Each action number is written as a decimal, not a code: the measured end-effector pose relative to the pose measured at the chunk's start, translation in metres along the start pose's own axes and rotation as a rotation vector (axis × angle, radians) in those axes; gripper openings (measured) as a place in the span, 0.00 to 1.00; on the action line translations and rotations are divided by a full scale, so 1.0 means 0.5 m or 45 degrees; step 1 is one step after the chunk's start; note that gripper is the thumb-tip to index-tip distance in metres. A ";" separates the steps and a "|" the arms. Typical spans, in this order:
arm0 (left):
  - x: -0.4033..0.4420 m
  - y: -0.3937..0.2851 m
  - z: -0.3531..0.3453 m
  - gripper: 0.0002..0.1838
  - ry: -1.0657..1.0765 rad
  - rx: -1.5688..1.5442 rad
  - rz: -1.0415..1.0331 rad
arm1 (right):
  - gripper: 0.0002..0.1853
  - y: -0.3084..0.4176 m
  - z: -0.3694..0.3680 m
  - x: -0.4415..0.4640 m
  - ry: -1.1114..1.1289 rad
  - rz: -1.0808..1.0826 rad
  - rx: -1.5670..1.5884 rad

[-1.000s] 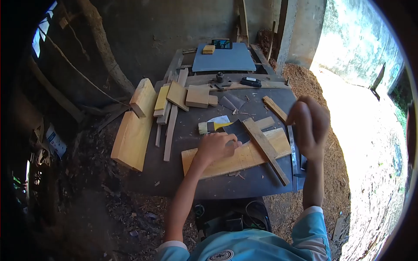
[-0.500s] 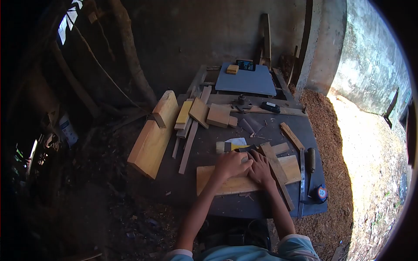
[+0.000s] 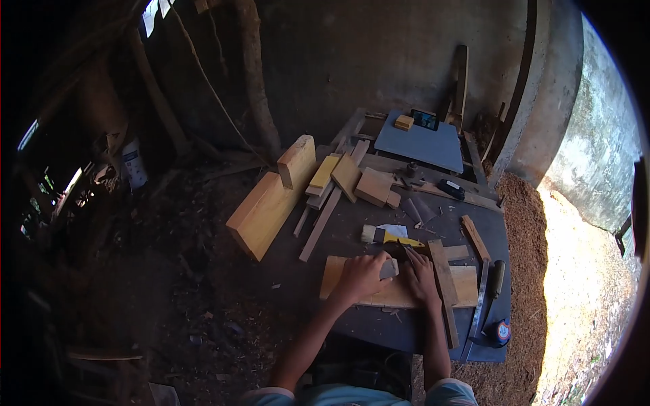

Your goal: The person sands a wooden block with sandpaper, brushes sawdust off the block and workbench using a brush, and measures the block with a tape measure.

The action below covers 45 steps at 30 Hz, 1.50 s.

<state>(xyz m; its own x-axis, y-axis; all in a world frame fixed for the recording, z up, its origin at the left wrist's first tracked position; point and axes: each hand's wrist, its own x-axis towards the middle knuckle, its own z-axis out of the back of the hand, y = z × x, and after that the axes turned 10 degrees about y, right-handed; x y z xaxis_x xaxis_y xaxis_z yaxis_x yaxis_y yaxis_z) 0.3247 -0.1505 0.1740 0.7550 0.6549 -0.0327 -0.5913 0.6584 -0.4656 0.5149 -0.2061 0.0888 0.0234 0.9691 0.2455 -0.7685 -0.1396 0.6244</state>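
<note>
Spreading beneath and beyond both hands, the dark table (image 3: 365, 333) has its near edge just on the wearer's side of them; tabletop shows between the left hand (image 3: 363, 276) and the thick notched plank (image 3: 267, 213), farther left. The blue panel (image 3: 420, 145) lies well beyond the hands. Under them is the flat board (image 3: 460, 285), crossed by a narrow stick (image 3: 443, 287) just right of the right hand (image 3: 420, 277). Farther left, the pale container (image 3: 134, 164) bears print too small to read; its contents are hidden. A yellow-handled brush (image 3: 399, 239) lies just beyond the hands, a tape measure (image 3: 503, 332) to their right. The left hand curls around a small grey block (image 3: 388, 269); the right has fingers extended forward, any grip unclear.
</note>
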 end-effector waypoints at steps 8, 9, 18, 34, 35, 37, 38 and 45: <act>-0.016 0.052 0.006 0.27 -0.217 -0.189 0.024 | 0.41 0.149 0.013 -0.014 0.286 0.368 0.593; -0.015 0.058 0.004 0.28 -0.186 -0.199 0.000 | 0.46 0.123 -0.006 0.000 0.314 0.340 0.651; 0.007 0.042 -0.004 0.24 -0.203 -0.059 -0.095 | 0.47 0.082 0.005 0.022 0.247 0.213 0.487; -0.012 0.071 -0.005 0.30 -0.446 -0.275 -0.090 | 0.46 0.139 0.000 0.058 0.224 0.272 0.250; -0.007 0.085 -0.020 0.32 -0.541 -0.247 -0.111 | 0.46 0.145 -0.001 0.064 0.243 0.269 0.234; -0.013 0.085 -0.015 0.32 -0.519 -0.284 -0.072 | 0.45 0.138 -0.024 0.080 0.208 0.296 0.165; -0.015 0.084 -0.015 0.32 -0.506 -0.307 -0.051 | 0.45 0.136 -0.034 0.079 0.150 0.263 0.175; -0.009 0.080 -0.024 0.26 -0.591 -0.306 -0.082 | 0.43 0.120 -0.089 0.084 -0.103 0.283 0.430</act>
<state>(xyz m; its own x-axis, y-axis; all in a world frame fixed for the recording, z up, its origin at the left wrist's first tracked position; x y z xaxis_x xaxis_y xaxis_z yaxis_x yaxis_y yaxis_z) 0.3009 -0.1316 0.1451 0.5503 0.7473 0.3725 -0.4252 0.6347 -0.6452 0.4412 -0.1650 0.1035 -0.0588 0.8905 0.4511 -0.5079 -0.4157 0.7545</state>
